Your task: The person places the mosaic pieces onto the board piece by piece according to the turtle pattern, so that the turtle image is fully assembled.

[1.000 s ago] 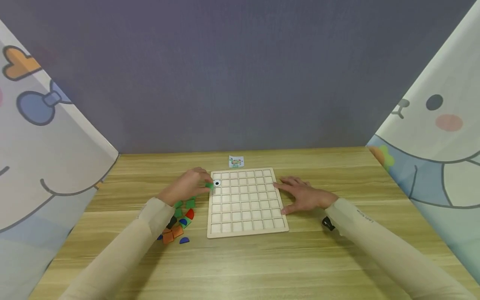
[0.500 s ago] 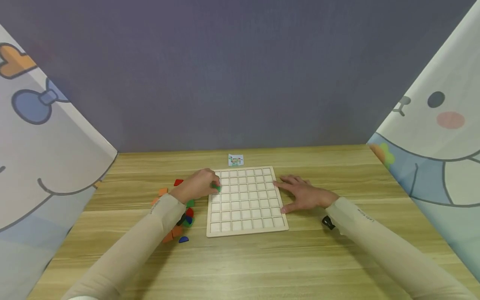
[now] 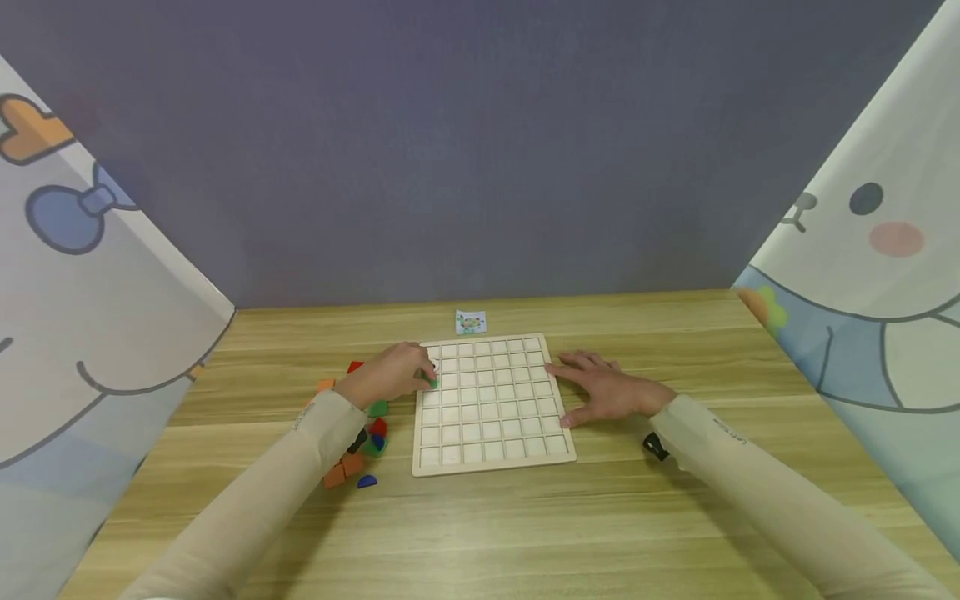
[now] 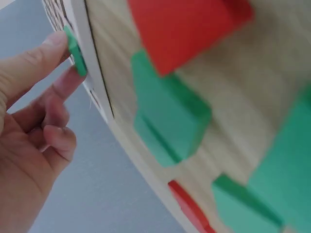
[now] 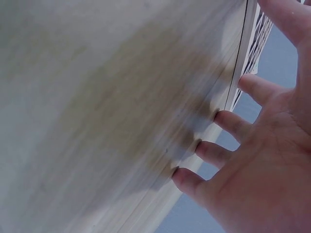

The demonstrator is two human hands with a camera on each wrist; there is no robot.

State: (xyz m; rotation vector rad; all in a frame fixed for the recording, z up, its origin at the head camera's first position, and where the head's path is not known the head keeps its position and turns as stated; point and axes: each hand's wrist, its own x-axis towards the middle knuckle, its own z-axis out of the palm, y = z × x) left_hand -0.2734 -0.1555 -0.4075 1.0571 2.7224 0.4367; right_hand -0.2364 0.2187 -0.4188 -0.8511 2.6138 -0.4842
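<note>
A pale wooden grid board with square cells lies on the table. At its left side my left hand pinches a small green tile between thumb and fingertips, over a cell in the left column. Partly hidden by those fingers, a white tile with a black dot sits in a cell just beyond. My right hand has its fingers spread. Its thumb and index finger touch the board's right edge, and the other fingertips rest on the table in the right wrist view.
Left of the board lie loose pieces: green tiles, red ones, orange squares and a blue half-round. A small printed card lies beyond the board. A black object is by the right sleeve.
My left hand has moved right with the green tile, from beside the board's left edge to over the left column. The right hand stays at the board's right edge.
</note>
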